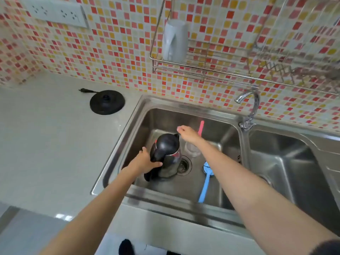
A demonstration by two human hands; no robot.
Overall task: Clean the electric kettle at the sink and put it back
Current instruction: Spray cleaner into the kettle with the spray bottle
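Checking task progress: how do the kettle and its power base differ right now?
Place: the kettle stands in the sink; the power base lies on the counter. Contact: the left hand grips the kettle's handle; nothing touches the base. Shape: the kettle is tall, the base a flat disc. Both are black on top.

Both arms reach forward; left grip clenched, right grip loosely curled.
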